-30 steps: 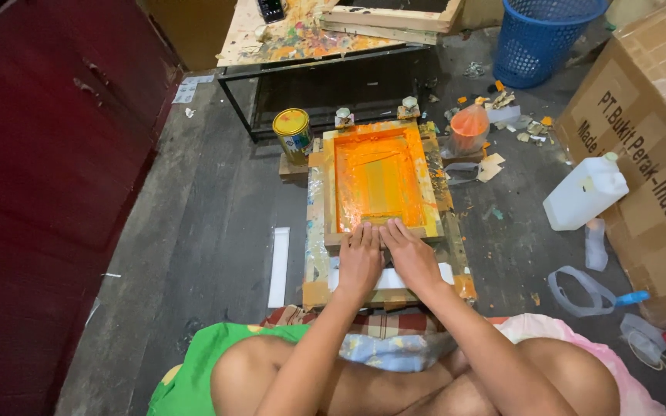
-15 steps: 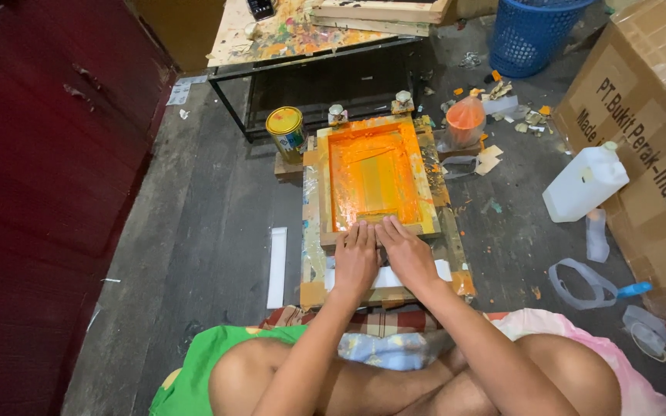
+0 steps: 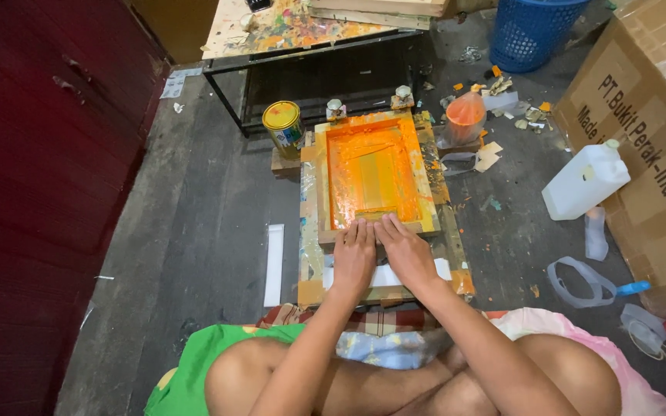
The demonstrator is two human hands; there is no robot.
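A wooden screen-printing frame lies on the floor in front of my crossed legs, its mesh coated in orange ink. Both hands sit side by side at the frame's near edge. My left hand and my right hand press down on a squeegee, whose tan blade shows just past my fingertips against the mesh. A white sheet lies under the frame near my wrists.
A yellow-lidded paint can stands left of the frame, an orange ink bag to its right. A white jug and cardboard box sit right. A paint-splattered table, blue basket and red wall panel surround the spot.
The view has shifted slightly. My hands stay together on the squeegee at the near edge of the frame.
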